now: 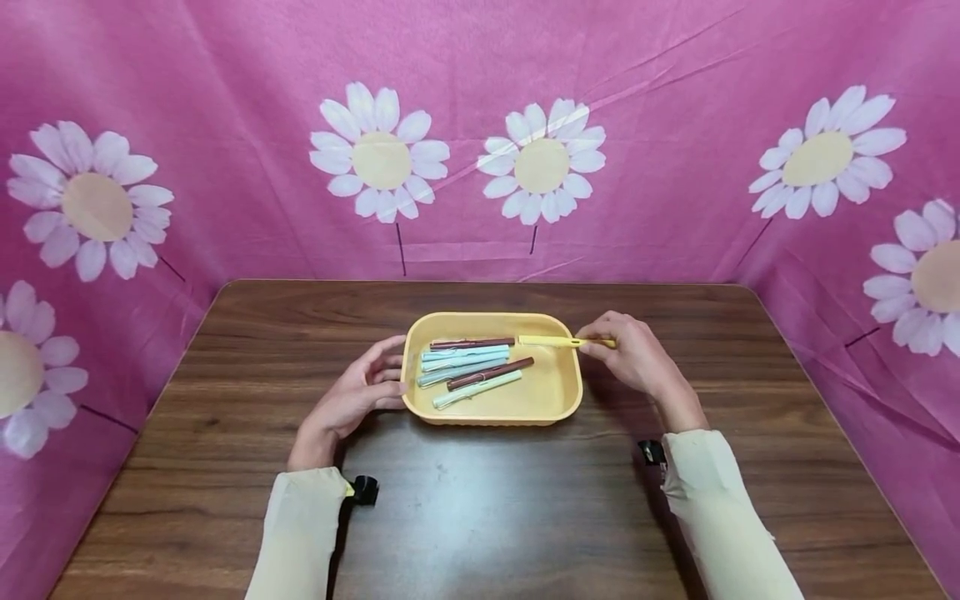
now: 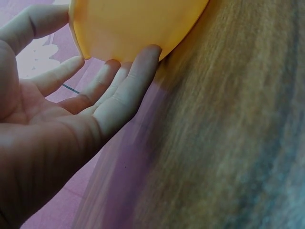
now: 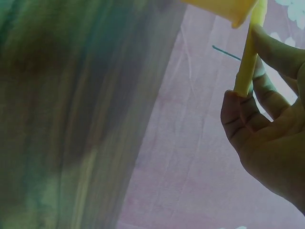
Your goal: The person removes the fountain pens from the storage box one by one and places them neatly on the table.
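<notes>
In the head view, a pale yellow rectangular tray [image 1: 540,406] stands on the table with several capped pens in it. Two are dark red, one of them a dark red pen [image 1: 491,373]; others are light blue, such as a blue-grey pen [image 1: 461,372], and a pale green pen [image 1: 477,389] lies nearest. My left hand [image 1: 352,400] rests its spread fingers against the tray's left end; the left wrist view shows fingertips [image 2: 151,50] touching the wall. My right hand [image 1: 633,354] pinches a yellow pen [image 1: 551,341] between thumb and fingers, its far end reaching over the tray's right rim.
The brown wood-grain table [image 1: 465,517] runs back to a pink cloth [image 1: 465,250] printed with white daisies, which hangs behind and on both sides. Dark wrist cameras sit by both cuffs, one being the left wrist camera [image 1: 365,491].
</notes>
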